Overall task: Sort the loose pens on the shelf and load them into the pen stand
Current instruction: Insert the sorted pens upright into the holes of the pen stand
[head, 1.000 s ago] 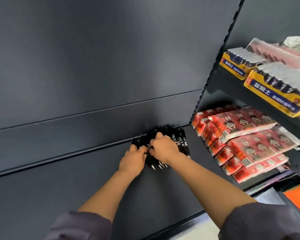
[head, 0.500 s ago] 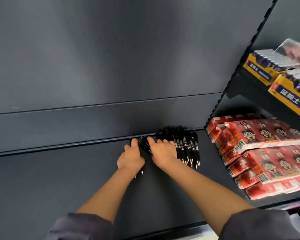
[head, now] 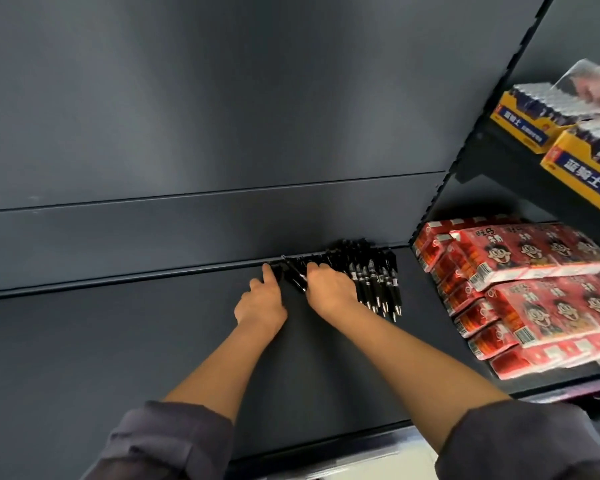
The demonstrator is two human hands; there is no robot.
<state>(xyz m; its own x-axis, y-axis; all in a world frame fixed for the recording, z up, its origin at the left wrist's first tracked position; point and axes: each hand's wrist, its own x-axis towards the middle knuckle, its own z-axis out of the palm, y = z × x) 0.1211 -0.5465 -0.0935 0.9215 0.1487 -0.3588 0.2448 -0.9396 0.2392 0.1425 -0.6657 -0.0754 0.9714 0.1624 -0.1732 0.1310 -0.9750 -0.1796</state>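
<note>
Now lays right hand (head: 329, 292) over the left end of the black pens (head: 374, 282) heaped at the back of the shelf (head: 153, 341), with barrels running front to back; whether gripping, cannot tell. Touches skewed strays (head: 296, 279) just left of that heap with straight-fingered left hand (head: 260, 303).

Glossy black plastic pens (head: 371, 282) on matt shelf (head: 118, 341).

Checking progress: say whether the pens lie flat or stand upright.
Flat: pens lie side by side on the shelf, tips toward the viewer.
</note>
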